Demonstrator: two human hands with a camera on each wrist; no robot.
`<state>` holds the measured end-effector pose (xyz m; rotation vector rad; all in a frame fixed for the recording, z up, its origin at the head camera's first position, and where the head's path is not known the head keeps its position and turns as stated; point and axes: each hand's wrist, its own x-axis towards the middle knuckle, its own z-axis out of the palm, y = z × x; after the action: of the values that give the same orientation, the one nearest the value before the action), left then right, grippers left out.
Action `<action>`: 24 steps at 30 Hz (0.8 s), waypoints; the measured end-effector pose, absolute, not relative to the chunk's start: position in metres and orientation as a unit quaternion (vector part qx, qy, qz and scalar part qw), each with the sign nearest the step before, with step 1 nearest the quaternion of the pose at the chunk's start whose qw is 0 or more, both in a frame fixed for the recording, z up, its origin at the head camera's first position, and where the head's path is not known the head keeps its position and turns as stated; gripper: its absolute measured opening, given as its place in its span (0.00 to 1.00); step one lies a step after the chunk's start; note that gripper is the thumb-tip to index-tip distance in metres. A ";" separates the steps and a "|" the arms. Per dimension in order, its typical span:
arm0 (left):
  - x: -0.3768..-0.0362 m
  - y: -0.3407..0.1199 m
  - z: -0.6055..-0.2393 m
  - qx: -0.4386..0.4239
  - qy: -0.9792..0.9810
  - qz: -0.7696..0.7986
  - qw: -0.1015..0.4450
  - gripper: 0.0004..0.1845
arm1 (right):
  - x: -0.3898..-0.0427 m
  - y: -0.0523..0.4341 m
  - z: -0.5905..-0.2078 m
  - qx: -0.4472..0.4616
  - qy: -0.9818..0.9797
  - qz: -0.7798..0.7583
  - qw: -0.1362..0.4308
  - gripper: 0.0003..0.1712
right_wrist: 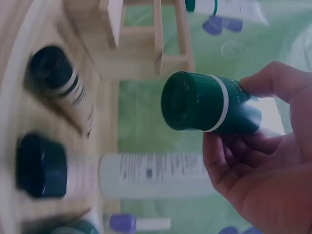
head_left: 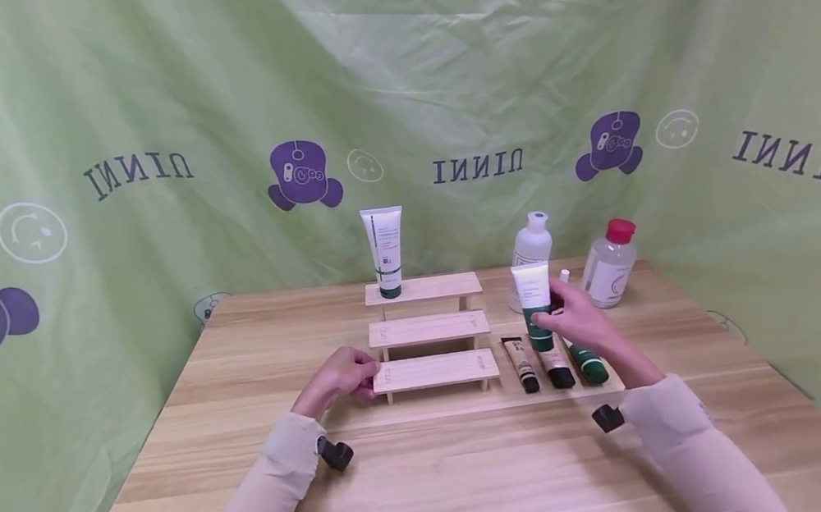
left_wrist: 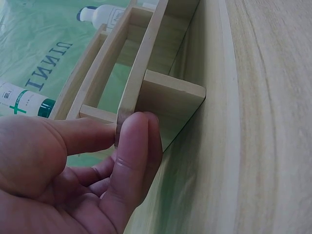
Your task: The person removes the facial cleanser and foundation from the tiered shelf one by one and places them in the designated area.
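"What does each hand hold?"

"The left hand [head_left: 348, 373] pinches the left end of the lowest step of a pale wooden three-tiered stand [head_left: 436, 370]. The right hand [head_left: 582, 322] grips a white-and-green plastic squeeze tube [head_left: 532, 287] between thumb and fingers."

"Where is that tube?"

"Upright in the air, green cap down, right of the stand, near three capped tubes [head_left: 557, 367] lying side by side. A white tube with a green cap [head_left: 385, 246] stands on the top step."

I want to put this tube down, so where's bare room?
Bare: the middle step, the top step right of its white tube, and the table in front, between the sleeves. Crowded: right of the wooden stand, with tubes and bottles clustered.
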<state>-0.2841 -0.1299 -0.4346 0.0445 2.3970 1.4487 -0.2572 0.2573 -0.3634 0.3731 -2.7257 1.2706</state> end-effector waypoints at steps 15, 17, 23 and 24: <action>-0.283 -0.128 -0.435 0.019 0.839 0.519 0.164 0.09 | -0.251 0.318 -0.379 0.030 -0.920 0.391 -0.008 0.34; -0.283 -0.129 -0.436 0.019 0.838 0.520 0.164 0.09 | -0.250 0.328 -0.381 0.019 -0.918 0.396 -0.023 0.34; -0.284 -0.130 -0.435 0.021 0.838 0.519 0.167 0.10 | -0.247 0.351 -0.379 -0.004 -0.917 0.396 -0.054 0.33; -0.284 -0.130 -0.435 0.019 0.839 0.518 0.168 0.10 | -0.247 0.354 -0.379 -0.007 -0.917 0.394 -0.059 0.32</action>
<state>-0.2839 -0.1298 -0.4348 0.0552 2.3851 1.4721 -0.2469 0.3542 -0.3793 -0.0240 -2.9944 1.2873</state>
